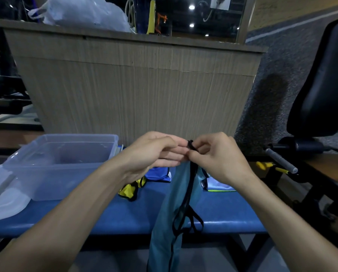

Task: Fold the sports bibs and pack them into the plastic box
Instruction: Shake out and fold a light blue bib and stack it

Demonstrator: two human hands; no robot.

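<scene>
Both hands met at twelve o'clock: left hand (pixel 156 152) and right hand (pixel 217 158) pinched the light blue bib (pixel 176 209) by its black trim, letting it hang straight; plastic box (pixel 66 165) waited at ten o'clock

Left hand (pixel 154 152) bare; right hand (pixel 219 158) bare; forearms unsleeved.

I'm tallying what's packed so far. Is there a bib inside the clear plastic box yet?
No. The clear plastic box shows only its bare bottom, and the light blue bib hangs from both hands over the bench.
</scene>
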